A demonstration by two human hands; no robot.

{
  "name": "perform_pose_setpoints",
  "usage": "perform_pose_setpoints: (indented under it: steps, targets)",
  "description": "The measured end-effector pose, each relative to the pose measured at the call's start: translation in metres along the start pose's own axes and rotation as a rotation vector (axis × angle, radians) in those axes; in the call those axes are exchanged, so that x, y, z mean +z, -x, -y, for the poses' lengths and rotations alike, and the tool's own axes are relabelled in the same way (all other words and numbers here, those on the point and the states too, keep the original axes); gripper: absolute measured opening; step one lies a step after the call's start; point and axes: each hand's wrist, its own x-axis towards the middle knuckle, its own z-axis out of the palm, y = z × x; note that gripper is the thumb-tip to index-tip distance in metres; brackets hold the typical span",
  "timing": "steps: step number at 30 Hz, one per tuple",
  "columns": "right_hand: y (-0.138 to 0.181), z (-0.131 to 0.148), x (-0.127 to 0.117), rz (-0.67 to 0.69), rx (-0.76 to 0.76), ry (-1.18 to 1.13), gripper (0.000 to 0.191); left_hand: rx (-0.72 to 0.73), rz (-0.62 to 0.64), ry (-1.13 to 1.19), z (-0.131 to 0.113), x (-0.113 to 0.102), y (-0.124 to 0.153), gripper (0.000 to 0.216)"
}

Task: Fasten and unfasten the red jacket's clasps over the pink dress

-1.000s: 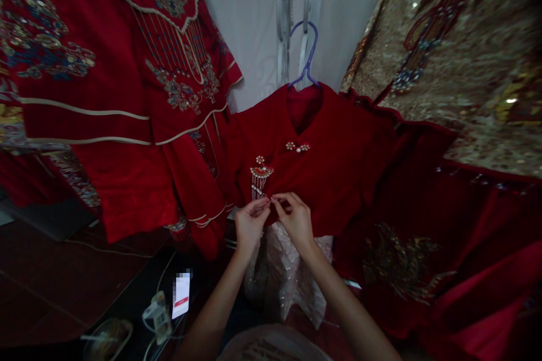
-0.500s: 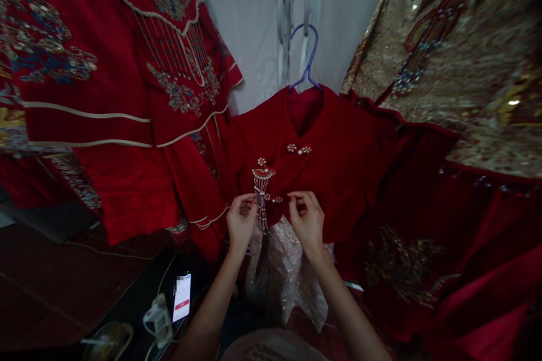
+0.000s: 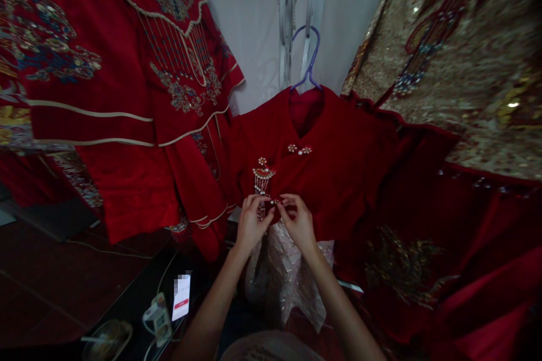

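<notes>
A short red jacket [image 3: 334, 186] hangs on a purple hanger [image 3: 313, 59], a shiny pale skirt [image 3: 288, 271] below it. At the jacket's lower front is a small beaded frog button [image 3: 274, 202]. My left hand [image 3: 253, 223] pinches its left end, fingers curled, partly covering the tassels of a fan-shaped brooch [image 3: 263, 173]. My right hand [image 3: 300, 223] pinches the right end of the same button. Higher up, near the neck opening, another beaded frog button [image 3: 300, 150] spans the front.
Red embroidered garments [image 3: 127, 79] hang at left, and a gold sequined garment [image 3: 449, 67] at right with dark red cloth below it. Low at left, a lit phone [image 3: 181, 297], a white power strip [image 3: 158, 318] with cables and a clear cup [image 3: 105, 341] lie on a dark surface.
Both hands have moved inward, closing on the lower frog button from either side. The left hand now covers more of the tassels. The jacket hangs in the same place.
</notes>
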Motion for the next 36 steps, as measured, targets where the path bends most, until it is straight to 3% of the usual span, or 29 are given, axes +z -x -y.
perform_pose_setpoints:
  steps: [8, 15, 20, 25, 30, 36]
  targets:
    - [-0.002, -0.005, 0.002, 0.026, 0.122, -0.163, 0.021, 0.033, 0.108, 0.195, 0.009, -0.009, -0.006, 0.013]
    - [-0.005, -0.009, -0.002, 0.115, 0.181, -0.281, 0.023, -0.054, 0.006, 0.228, 0.004, -0.009, -0.004, 0.013]
    - [-0.004, -0.002, -0.009, 0.129, 0.237, -0.374, 0.026, -0.066, 0.08, 0.261, -0.003, -0.007, -0.008, 0.015]
    - [-0.002, 0.003, -0.015, 0.157, 0.242, -0.407, 0.027, -0.13, 0.043, 0.393, -0.012, -0.008, -0.016, 0.025]
    - [-0.001, 0.007, -0.017, 0.143, 0.259, -0.438, 0.029, -0.078, 0.147, 0.321, -0.013, -0.016, -0.017, 0.025]
    - [-0.002, 0.007, -0.013, 0.144, 0.292, -0.505, 0.028, -0.05, 0.183, 0.283, -0.005, -0.018, -0.006, 0.02]
